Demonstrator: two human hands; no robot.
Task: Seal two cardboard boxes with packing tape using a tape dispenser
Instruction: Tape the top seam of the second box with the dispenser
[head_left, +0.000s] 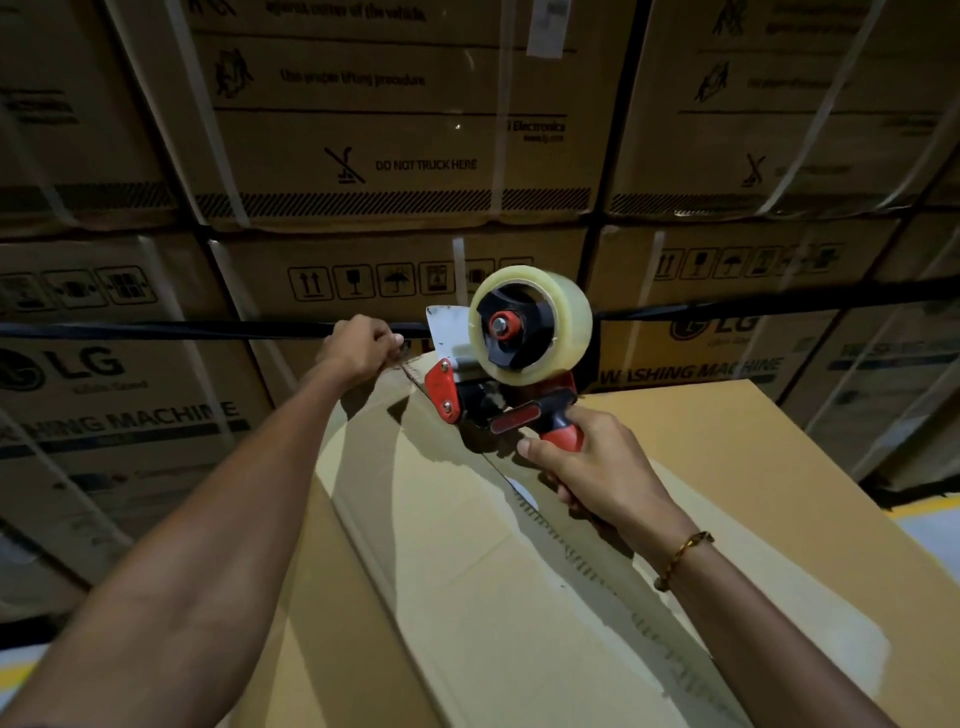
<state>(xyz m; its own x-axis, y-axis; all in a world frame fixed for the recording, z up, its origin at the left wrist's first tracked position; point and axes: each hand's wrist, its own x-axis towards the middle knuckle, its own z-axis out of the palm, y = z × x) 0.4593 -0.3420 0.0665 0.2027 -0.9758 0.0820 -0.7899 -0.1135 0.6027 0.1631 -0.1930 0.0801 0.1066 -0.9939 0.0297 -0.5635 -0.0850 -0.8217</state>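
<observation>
I saw the right hand (597, 467) closed around the red handle of the dispenser (498, 374), which it held just above the box (519, 597), near the far end of the top. The roll (531, 328) of clear tape sat upright on the dispenser, and the metal plate pointed away from me. The left hand (361, 349) was at the far edge of the box, fingers pinched together on the tape end (402, 358), which it pressed near the edge. A strip of clear tape lay along the middle seam of the box, from the near side up to the dispenser. On the right wrist was a bracelet (680, 558). Behind the box stood stacked cartons (395, 156) with printed signs and white straps
</observation>
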